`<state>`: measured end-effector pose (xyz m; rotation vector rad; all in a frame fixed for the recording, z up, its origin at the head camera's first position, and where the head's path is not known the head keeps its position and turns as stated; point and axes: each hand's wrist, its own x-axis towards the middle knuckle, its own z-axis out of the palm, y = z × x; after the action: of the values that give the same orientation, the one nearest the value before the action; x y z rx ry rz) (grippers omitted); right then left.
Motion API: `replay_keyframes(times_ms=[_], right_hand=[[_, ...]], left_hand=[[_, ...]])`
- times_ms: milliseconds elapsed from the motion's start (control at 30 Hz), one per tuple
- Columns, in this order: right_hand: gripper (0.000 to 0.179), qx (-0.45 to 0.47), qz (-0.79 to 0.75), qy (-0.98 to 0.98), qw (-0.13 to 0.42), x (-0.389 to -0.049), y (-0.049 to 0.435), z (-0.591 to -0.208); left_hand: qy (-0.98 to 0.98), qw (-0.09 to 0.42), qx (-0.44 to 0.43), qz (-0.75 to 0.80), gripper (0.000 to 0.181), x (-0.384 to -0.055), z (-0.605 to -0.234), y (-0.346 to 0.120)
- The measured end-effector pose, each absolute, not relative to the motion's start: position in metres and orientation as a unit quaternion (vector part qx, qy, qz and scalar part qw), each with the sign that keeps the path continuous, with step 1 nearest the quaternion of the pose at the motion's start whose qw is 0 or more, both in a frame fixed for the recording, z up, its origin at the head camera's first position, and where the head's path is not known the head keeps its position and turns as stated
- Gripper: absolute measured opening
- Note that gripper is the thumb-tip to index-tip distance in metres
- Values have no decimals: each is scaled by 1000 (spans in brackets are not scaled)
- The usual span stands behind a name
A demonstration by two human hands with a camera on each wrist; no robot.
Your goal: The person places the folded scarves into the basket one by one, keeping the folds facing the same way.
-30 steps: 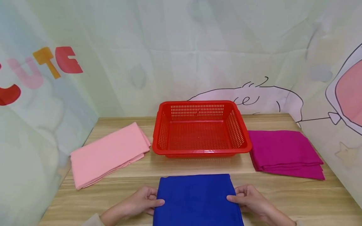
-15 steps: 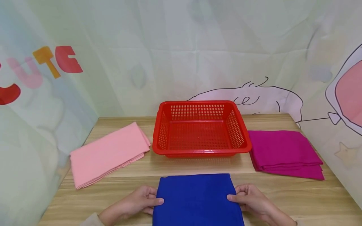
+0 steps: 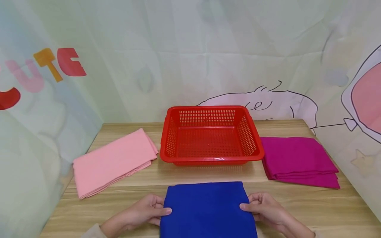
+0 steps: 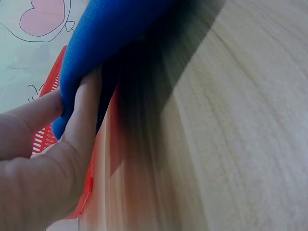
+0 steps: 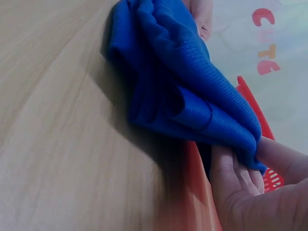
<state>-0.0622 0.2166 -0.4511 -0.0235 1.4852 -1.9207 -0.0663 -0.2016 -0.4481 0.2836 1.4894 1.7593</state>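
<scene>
A folded blue cloth (image 3: 206,210) is held at the near middle of the table, its bottom edge cut off by the head view. My left hand (image 3: 147,211) pinches its left side, thumb on top and fingers beneath. On the opposite side my right hand (image 3: 268,211) pinches it the same way. In the right wrist view the blue cloth (image 5: 192,96) shows several stacked folds and hangs a little above the wood. From the left wrist, the cloth (image 4: 103,41) also appears raised, with a shadow under it.
Behind the blue cloth stands a red plastic basket (image 3: 212,159) with nothing in it. A folded pink cloth (image 3: 114,163) lies to the left, a folded magenta cloth (image 3: 299,160) to the right, close by the basket. A printed fabric backdrop (image 3: 184,66) borders the wooden table (image 3: 140,188).
Both hands and the blue cloth have shifted very slightly up in the head view, and the cloth looks marginally larger. The basket and the other cloths stay put.
</scene>
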Motion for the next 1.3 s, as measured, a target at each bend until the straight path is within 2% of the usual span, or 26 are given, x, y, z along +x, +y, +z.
replay_keyframes(times_ms=[500, 1033, 1300], right_hand=[[16, -32, -724, 589, 359, -68, 221, -432], [18, -33, -725, 592, 351, -72, 223, -417], [20, -67, -735, 584, 337, -73, 225, -415]], left_hand=[[572, 400, 131, 704, 39, -70, -433, -200], [558, 391, 155, 716, 40, -79, -419, -199], [561, 385, 153, 717, 40, -80, -412, -200]])
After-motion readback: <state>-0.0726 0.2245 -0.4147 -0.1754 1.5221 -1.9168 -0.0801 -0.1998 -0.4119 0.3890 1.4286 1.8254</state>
